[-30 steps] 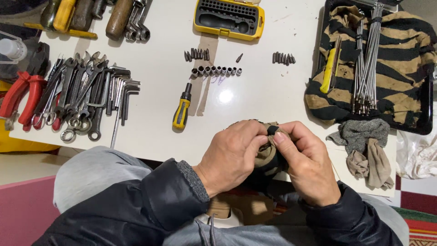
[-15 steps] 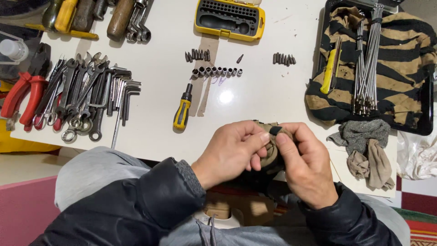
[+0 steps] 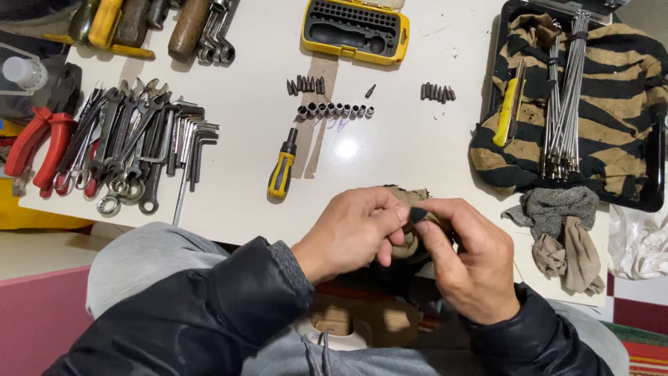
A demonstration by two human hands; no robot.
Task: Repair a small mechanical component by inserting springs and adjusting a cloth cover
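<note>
Okay, I log it left to right.
Far left: red-handled pliers, wrenches on white table.
Middle: yellow screwdriver, socket row.
Left hand: pinched on tan rag.
Right hand: touching left, clamped on small black piece, at table's near edge.
Far right: striped cloth.

Home workshop – white table spread with spanners, pliers, yellow bit case, screwdriver.
</note>
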